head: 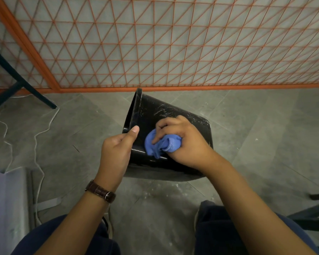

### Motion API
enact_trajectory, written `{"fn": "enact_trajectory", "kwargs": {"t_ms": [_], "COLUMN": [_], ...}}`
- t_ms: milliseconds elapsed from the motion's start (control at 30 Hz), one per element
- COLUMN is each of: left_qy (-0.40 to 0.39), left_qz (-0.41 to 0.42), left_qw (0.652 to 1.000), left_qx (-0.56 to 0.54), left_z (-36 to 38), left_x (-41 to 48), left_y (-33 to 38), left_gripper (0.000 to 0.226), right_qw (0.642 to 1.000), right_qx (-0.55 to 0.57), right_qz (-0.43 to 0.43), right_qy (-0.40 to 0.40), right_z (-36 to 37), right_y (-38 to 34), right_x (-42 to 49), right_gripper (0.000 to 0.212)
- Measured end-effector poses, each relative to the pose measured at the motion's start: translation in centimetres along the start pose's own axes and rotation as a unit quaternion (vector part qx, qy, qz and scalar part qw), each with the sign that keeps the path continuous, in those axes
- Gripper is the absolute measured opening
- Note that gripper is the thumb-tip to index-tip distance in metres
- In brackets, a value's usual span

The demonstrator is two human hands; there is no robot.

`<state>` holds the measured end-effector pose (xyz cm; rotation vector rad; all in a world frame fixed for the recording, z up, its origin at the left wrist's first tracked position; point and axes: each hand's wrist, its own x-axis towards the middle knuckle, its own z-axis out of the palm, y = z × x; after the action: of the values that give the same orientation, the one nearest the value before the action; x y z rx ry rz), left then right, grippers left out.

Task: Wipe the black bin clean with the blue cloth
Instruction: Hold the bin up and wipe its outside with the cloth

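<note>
While I sit over grey floor tiles (pixel 265 126) speckled with pale dust, the black bin (pixel 173 115) is tipped on its side in front of my knees, with its mouth turned to my left. An orange lattice screen (pixel 173 43) stands just behind the bin. My left hand (pixel 116 150) grips the bin's rim with the thumb on the outer wall and the fingers curled inside (out of sight). My right hand (pixel 184 142) is closed around the bunched blue cloth (pixel 162 144) and presses it to the bin's scratched upper side. Left of the bin a white cable (pixel 35 144) snakes across the tiles, and farther left dark metal legs (pixel 35 96) slant to the floor. More dark bars (pixel 311 214) sit to the bin's right. My brown-strapped watch (pixel 100 191) is nearer me than the bin.
</note>
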<state>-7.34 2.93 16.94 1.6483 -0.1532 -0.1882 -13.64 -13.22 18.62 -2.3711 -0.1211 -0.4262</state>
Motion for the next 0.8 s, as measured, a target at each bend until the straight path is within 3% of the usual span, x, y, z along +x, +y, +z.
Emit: {"fn": "enact_trajectory", "kwargs": {"t_ms": [67, 133, 300, 433, 567, 667, 700, 800], "left_qy": [0.003, -0.004, -0.016, -0.009, -0.028, -0.083, -0.111, -0.189], "left_qz": [-0.011, -0.022, -0.039, -0.045, -0.068, -0.102, -0.113, -0.155], "left_qw": [1.000, 0.999, 0.998, 0.997, 0.994, 0.988, 0.982, 0.952], "left_qx": [-0.019, -0.035, -0.055, -0.060, -0.075, -0.081, -0.100, -0.183], "left_z": [-0.4, -1.0, -2.2, -2.2, -2.6, -3.3, -3.5, -4.3], "left_x": [0.2, 0.3, 0.4, 0.3, 0.5, 0.6, 0.7, 1.1], "left_y": [0.1, 0.4, 1.0, 1.5, 1.9, 2.1, 2.1, 2.6], "left_gripper": [0.058, 0.072, 0.090, 0.060, 0.057, 0.036, 0.029, 0.038], "right_qw": [0.999, 0.994, 0.956, 0.917, 0.828, 0.769, 0.759, 0.753], "right_qx": [0.008, 0.024, -0.006, 0.005, 0.209, 0.297, 0.311, 0.326], "right_qz": [0.045, 0.106, 0.280, 0.388, 0.492, 0.527, 0.530, 0.531], "right_qy": [0.009, 0.029, 0.085, 0.094, 0.170, 0.207, 0.213, 0.212], "right_z": [-1.2, -2.5, -4.8, -5.9, -6.6, -6.5, -6.5, -6.4], "right_y": [1.0, 1.9, 3.5, 3.5, 3.6, 3.9, 3.9, 4.1], "right_x": [-0.3, -0.5, -1.7, -1.0, -1.4, -1.7, -1.7, -1.5], "right_gripper": [0.022, 0.022, 0.015, 0.020, 0.026, 0.030, 0.031, 0.032]}}
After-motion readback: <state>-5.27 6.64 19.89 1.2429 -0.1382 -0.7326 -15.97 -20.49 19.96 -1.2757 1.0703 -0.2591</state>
